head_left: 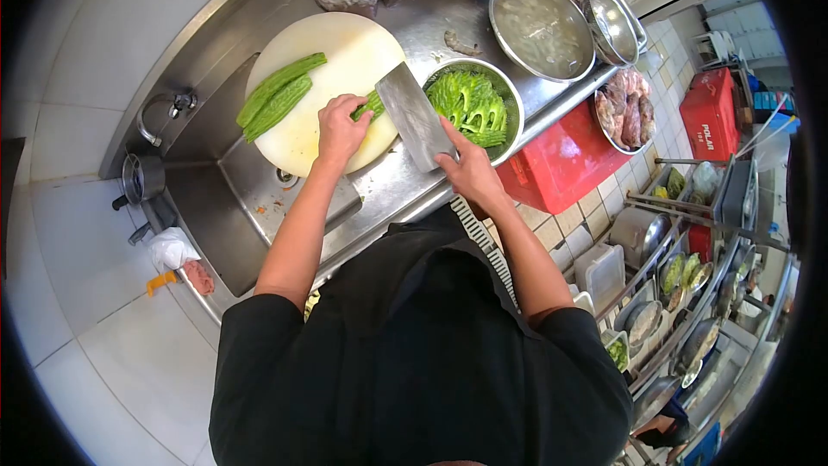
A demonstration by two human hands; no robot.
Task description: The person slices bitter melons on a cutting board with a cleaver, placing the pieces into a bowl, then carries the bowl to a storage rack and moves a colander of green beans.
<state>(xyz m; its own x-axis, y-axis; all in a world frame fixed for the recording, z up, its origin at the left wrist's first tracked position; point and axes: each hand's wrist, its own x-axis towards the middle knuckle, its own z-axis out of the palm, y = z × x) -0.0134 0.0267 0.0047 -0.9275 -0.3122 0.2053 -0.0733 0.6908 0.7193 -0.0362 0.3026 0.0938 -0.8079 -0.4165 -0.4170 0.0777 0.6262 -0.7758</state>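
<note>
Cleaver (409,112) clasped in right hand (470,166) could nick left hand (340,131) if the gourd (372,105) it pinches rolls.

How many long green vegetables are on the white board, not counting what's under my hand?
2. They lie side by side on the white board, toward its left edge: an upper vegetable and a lower vegetable. The left hand partly hides another piece.

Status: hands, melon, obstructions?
Left hand on bitter melon piece; right hand grips cleaver. Two more pieces on cutting board. Metal bowl beside cleaver, possibly in the way.
</note>
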